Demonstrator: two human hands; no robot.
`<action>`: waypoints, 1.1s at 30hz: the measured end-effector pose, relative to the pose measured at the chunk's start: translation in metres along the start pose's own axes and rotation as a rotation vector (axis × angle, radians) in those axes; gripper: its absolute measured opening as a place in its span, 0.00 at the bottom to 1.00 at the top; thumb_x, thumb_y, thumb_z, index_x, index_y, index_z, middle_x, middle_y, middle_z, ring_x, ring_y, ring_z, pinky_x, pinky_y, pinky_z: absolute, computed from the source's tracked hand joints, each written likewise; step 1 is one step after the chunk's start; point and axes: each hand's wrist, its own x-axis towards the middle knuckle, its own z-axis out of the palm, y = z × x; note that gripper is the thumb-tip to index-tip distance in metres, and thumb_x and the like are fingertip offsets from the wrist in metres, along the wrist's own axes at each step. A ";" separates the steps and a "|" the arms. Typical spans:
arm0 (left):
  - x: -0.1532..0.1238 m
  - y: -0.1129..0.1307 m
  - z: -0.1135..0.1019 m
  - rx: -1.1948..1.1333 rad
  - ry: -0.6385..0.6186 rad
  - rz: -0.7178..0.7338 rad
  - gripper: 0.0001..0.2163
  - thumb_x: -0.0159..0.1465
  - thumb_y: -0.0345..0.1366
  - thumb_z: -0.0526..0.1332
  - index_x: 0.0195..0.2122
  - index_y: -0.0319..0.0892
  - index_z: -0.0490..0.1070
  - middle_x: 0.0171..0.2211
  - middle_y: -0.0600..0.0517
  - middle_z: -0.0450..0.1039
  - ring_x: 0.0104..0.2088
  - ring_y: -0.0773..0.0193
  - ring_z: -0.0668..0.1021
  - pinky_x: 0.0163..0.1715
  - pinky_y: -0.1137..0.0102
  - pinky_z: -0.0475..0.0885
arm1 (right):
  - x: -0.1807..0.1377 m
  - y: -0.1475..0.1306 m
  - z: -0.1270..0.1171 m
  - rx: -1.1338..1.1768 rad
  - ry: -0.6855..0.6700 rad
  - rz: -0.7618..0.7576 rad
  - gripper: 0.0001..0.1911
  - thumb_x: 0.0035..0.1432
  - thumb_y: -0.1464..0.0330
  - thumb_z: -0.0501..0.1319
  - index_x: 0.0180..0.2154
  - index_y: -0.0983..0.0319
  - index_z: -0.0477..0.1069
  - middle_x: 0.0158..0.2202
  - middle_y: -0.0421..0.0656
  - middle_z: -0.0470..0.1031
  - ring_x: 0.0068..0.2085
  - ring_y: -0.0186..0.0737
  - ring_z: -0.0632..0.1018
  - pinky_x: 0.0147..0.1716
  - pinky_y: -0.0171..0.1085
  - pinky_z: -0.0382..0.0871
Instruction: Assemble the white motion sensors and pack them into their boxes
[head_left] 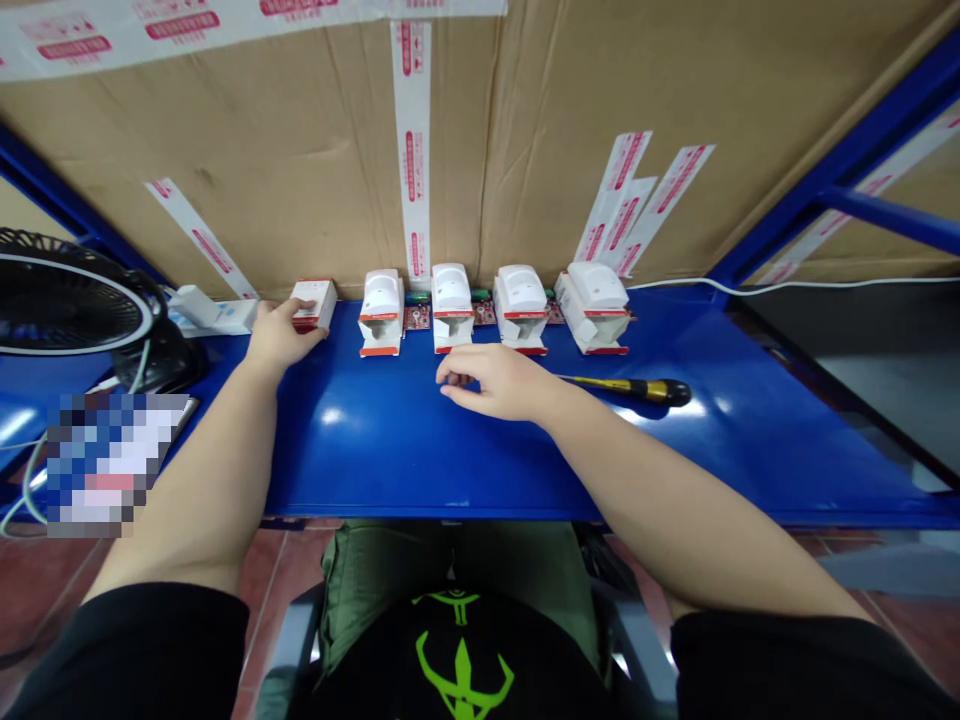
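Observation:
At the back left of the blue table, my left hand (281, 332) is closed around a small white-and-red box (315, 296), with the thumb at its front edge and the fingers over its side. My right hand (495, 382) hovers over the middle of the table, fingers loosely curled and thumb apart, with nothing visible in it. Behind it stand several open white-and-red boxes (454, 335), each with a white domed device (450, 285) on top. Small red circuit boards (418, 317) lie between the boxes. A screwdriver (637, 387) with a black-and-yellow handle lies right of my right hand, partly hidden by the wrist.
A black fan (139, 310) stands at the left, beside a white carton (217, 315). A blurred-out flat item (112, 460) lies at the near left. Cardboard (300, 170) walls the back; a white cable (825, 290) runs along the right.

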 end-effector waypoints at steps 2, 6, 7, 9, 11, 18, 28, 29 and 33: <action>-0.001 0.002 -0.001 0.006 -0.004 0.003 0.21 0.48 0.39 0.79 0.41 0.46 0.76 0.39 0.47 0.69 0.62 0.33 0.71 0.69 0.43 0.63 | 0.000 0.000 0.000 -0.002 -0.003 -0.001 0.05 0.67 0.70 0.62 0.40 0.60 0.77 0.39 0.43 0.80 0.39 0.40 0.78 0.43 0.42 0.73; -0.001 0.001 0.003 -0.038 0.007 0.044 0.20 0.47 0.40 0.80 0.39 0.47 0.76 0.37 0.48 0.67 0.63 0.30 0.70 0.67 0.44 0.63 | 0.000 -0.001 -0.001 -0.015 -0.012 0.016 0.05 0.68 0.69 0.62 0.40 0.59 0.78 0.39 0.44 0.80 0.39 0.40 0.78 0.43 0.42 0.72; 0.000 -0.001 0.004 -0.061 0.014 0.054 0.20 0.47 0.39 0.80 0.38 0.48 0.76 0.36 0.48 0.67 0.64 0.30 0.70 0.66 0.44 0.63 | 0.000 -0.001 -0.001 -0.022 -0.016 0.023 0.05 0.68 0.69 0.62 0.40 0.59 0.78 0.39 0.44 0.80 0.39 0.40 0.78 0.43 0.42 0.72; 0.001 -0.005 0.006 -0.106 0.021 0.063 0.20 0.46 0.39 0.81 0.38 0.48 0.76 0.36 0.48 0.67 0.66 0.28 0.69 0.66 0.43 0.63 | -0.001 -0.001 -0.003 -0.046 -0.014 0.048 0.06 0.68 0.69 0.62 0.41 0.59 0.79 0.39 0.44 0.81 0.40 0.41 0.79 0.43 0.42 0.73; 0.000 -0.007 0.007 -0.116 0.017 0.047 0.22 0.46 0.39 0.82 0.39 0.48 0.75 0.40 0.46 0.69 0.68 0.26 0.68 0.66 0.42 0.62 | -0.001 0.000 -0.003 -0.091 0.016 0.100 0.06 0.67 0.68 0.63 0.41 0.60 0.80 0.40 0.45 0.82 0.40 0.42 0.80 0.43 0.44 0.73; -0.013 0.028 0.003 0.096 0.081 0.201 0.25 0.55 0.41 0.75 0.54 0.47 0.76 0.64 0.36 0.70 0.73 0.24 0.62 0.74 0.34 0.55 | 0.007 -0.002 0.004 -0.346 0.104 0.372 0.13 0.66 0.65 0.64 0.47 0.61 0.84 0.42 0.52 0.85 0.42 0.53 0.83 0.41 0.49 0.76; -0.016 0.050 0.047 0.006 -0.135 0.382 0.28 0.65 0.39 0.66 0.65 0.38 0.67 0.61 0.35 0.78 0.62 0.41 0.82 0.62 0.48 0.78 | 0.091 0.002 -0.004 -0.410 0.117 0.232 0.20 0.70 0.70 0.65 0.61 0.62 0.79 0.55 0.55 0.81 0.58 0.58 0.80 0.60 0.52 0.73; -0.015 0.047 0.048 0.015 -0.135 0.364 0.29 0.64 0.39 0.67 0.66 0.39 0.66 0.59 0.36 0.80 0.60 0.42 0.83 0.61 0.49 0.79 | 0.105 0.004 -0.003 -0.400 0.127 0.224 0.22 0.71 0.69 0.64 0.64 0.62 0.78 0.56 0.56 0.80 0.61 0.59 0.79 0.63 0.53 0.71; -0.012 0.038 0.050 0.058 -0.112 0.382 0.33 0.63 0.39 0.70 0.67 0.39 0.63 0.56 0.38 0.82 0.55 0.45 0.86 0.57 0.51 0.82 | 0.150 0.003 0.012 -0.362 0.154 0.347 0.24 0.73 0.63 0.65 0.67 0.59 0.75 0.60 0.55 0.76 0.66 0.61 0.76 0.66 0.57 0.69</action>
